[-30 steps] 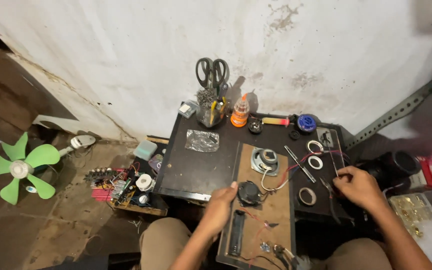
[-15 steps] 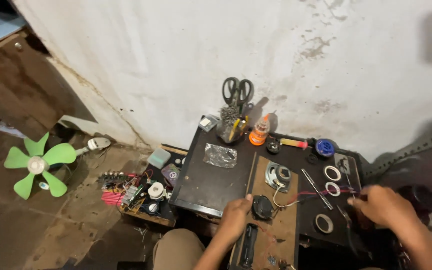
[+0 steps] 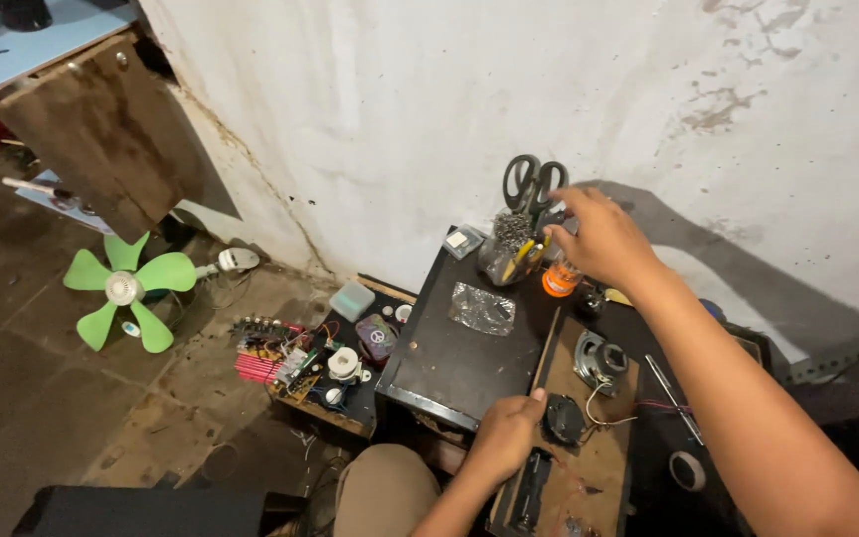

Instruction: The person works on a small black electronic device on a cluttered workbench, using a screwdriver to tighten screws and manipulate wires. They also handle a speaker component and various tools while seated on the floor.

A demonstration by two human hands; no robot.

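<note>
The right hand (image 3: 601, 239) has come up from the right side of the worktop (image 3: 449, 363) to the tool cup (image 3: 509, 249) at the back edge, fingers open by the scissors (image 3: 534, 184). The left hand (image 3: 504, 438) stays flat on the front edge, fingers loose, holding nothing.

A crumpled clear plastic bag (image 3: 482, 307) lies on the black table (image 3: 449, 363). A small white-labelled packet (image 3: 461, 240) sits at its far corner.

- Worktop (image 3: 449, 363): dark, smooth, slight sheen.
- Board (image 3: 603, 467): brown wood, matt.
- Scissors (image 3: 533, 184): black plastic handles.
- Bag (image 3: 482, 307): clear crinkled plastic, glossy.
- Wall (image 3: 400, 119): white, rough, stained.
- Fan (image 3: 126, 289): green plastic.
</note>
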